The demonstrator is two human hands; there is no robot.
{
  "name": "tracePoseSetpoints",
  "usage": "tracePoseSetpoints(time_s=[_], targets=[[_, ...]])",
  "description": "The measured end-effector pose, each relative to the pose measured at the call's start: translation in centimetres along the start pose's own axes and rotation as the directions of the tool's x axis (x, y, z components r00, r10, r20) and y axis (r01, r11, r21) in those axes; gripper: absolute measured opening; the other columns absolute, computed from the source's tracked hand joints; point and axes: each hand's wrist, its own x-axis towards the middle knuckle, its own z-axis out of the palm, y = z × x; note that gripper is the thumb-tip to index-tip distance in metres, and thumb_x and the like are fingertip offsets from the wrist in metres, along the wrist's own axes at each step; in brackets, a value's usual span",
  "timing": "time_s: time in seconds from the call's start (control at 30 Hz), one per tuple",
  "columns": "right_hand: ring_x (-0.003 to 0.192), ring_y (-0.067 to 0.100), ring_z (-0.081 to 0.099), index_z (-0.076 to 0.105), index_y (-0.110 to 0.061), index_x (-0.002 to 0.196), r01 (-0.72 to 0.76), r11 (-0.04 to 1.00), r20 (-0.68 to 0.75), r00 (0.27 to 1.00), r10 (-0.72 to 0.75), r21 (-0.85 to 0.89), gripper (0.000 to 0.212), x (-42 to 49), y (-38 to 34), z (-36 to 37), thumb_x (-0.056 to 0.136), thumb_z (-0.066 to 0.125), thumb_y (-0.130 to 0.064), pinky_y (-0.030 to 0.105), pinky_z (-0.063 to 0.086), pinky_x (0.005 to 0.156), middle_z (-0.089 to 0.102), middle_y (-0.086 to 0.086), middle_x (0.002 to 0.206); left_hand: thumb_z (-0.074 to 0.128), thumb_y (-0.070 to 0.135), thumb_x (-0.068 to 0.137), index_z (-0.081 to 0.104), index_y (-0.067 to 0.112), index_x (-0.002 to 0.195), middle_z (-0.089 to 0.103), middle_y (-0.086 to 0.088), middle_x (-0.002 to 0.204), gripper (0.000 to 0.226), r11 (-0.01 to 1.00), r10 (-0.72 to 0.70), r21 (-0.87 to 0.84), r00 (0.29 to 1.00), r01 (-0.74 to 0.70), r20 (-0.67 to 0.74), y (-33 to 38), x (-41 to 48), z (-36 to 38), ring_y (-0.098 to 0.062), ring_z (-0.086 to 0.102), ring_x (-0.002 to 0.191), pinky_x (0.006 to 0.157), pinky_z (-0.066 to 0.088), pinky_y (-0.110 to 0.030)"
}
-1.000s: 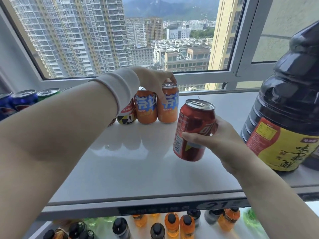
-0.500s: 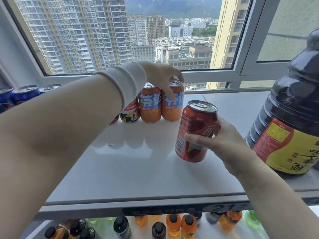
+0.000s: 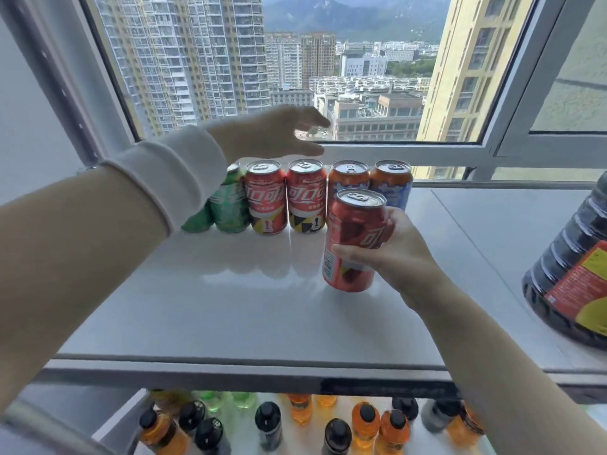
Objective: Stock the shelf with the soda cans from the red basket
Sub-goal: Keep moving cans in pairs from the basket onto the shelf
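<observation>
My right hand (image 3: 399,254) grips a red soda can (image 3: 353,239) just above the white top shelf (image 3: 249,307), in front of the two orange cans (image 3: 392,183). A row of cans stands at the back of the shelf by the window: green cans (image 3: 230,205), two red cans (image 3: 285,197), then the orange ones. My left hand (image 3: 279,133) hovers open above the row, fingers spread, touching no can. The red basket is out of view.
A big dark jug with a yellow and red label (image 3: 571,277) stands on the shelf at the right. The window frame (image 3: 410,154) runs right behind the cans. Several bottles with black caps (image 3: 364,425) fill the lower shelf.
My left hand has let go of the orange can and lifted above the row. The view has shifted left, showing the red and green cans. The held red can has moved closer to the row.
</observation>
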Motion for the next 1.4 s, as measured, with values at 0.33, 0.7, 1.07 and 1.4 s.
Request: tracePoseSetpoints(time_s=[0.33, 0.7, 1.07, 1.4], targets=[[0.098, 0.016, 0.064, 0.047, -0.023, 0.103, 0.086, 0.994, -0.078, 0.993, -0.091, -0.073, 0.077, 2.6, 0.2, 11.3, 0.039, 0.088, -0.026, 0.045, 0.052, 0.088, 0.066, 0.002, 0.104, 0.058, 0.024, 0.088, 0.050, 0.012, 0.127, 0.054, -0.004, 0.132, 0.042, 0.999, 0.047, 0.018, 0.993, -0.046, -0.109, -10.4, -6.2, -1.7, -0.013, 0.051, 0.119, 0.098, 0.032, -0.018], [0.116, 0.019, 0.046, 0.040, -0.013, 0.120, 0.110, 0.931, -0.377, 0.893, -0.246, -0.347, 0.093, 3.2, 0.9, 16.4, 0.047, 0.089, -0.042, 0.036, 0.043, 0.098, 0.048, 0.003, 0.119, 0.062, 0.032, 0.084, 0.056, 0.022, 0.120, 0.055, 0.017, 0.110, 0.038, 0.985, 0.121, -0.108, 0.981, -0.138, -0.151, -13.2, -8.0, 0.2, -0.001, 0.055, 0.104, 0.088, 0.040, -0.018], [0.100, 0.010, 0.057, 0.044, -0.025, 0.110, 0.090, 0.968, -0.269, 0.951, -0.154, -0.235, 0.068, 2.4, 2.3, 15.1, 0.058, 0.086, -0.015, 0.031, 0.051, 0.090, 0.056, 0.001, 0.115, 0.070, 0.027, 0.080, 0.060, 0.019, 0.115, 0.063, 0.005, 0.117, 0.037, 0.968, 0.196, -0.134, 0.972, -0.213, -0.131, -13.0, -7.2, 2.7, -0.001, 0.058, 0.096, 0.091, 0.047, -0.025], [0.106, 0.022, 0.057, 0.044, -0.022, 0.111, 0.055, 0.963, -0.385, 0.909, -0.157, -0.262, 0.070, 3.7, 2.7, 16.0, 0.054, 0.086, -0.023, 0.043, 0.049, 0.088, 0.055, 0.003, 0.114, 0.072, 0.021, 0.078, 0.062, 0.017, 0.110, 0.064, 0.005, 0.110, 0.034, 0.958, 0.160, -0.211, 0.972, -0.195, -0.174, -13.2, -6.6, 3.3, -0.004, 0.062, 0.093, 0.085, 0.051, -0.026]])
